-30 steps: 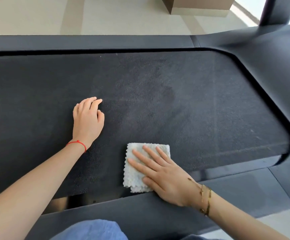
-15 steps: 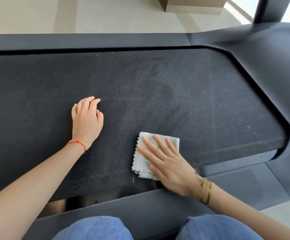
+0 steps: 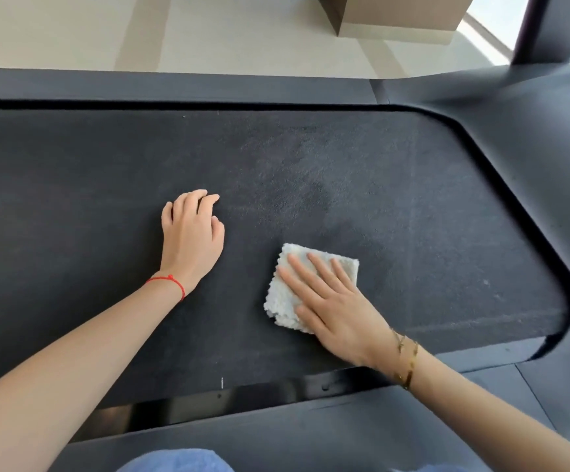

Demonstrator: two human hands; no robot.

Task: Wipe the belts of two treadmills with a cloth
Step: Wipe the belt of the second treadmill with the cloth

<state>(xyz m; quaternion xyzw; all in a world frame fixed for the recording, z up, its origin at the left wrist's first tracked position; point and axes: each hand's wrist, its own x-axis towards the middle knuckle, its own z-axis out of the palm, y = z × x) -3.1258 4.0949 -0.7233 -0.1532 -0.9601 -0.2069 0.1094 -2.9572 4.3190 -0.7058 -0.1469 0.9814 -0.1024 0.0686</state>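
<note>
Black treadmill belt (image 3: 310,158) fills the view from side to side, seen from above by a person kneeling at its near edge; blue-clad knees (image 3: 174,461) show at the bottom. Nearest on the belt, toward its right end, the right hand (image 3: 331,301) lies flat on a small folded white cloth (image 3: 283,301), fingers straight and spread, pressing rather than gripping. A gold bracelet (image 3: 406,362) circles that wrist. The cloth looks soft, light and nubbly; it would likely bunch or slip if pushed from one corner, so a flat palm over its middle seems the surest hold. Left of the cloth and slightly farther in, the left hand (image 3: 191,233) rests on the bare belt, fingers loosely curled with tips touching the surface, holding nothing, apparently as a brace. A red string (image 3: 171,284) is tied at that wrist. Beyond the belt runs the far side rail (image 3: 174,86), then pale floor (image 3: 72,28) and a brown box (image 3: 399,15).
</note>
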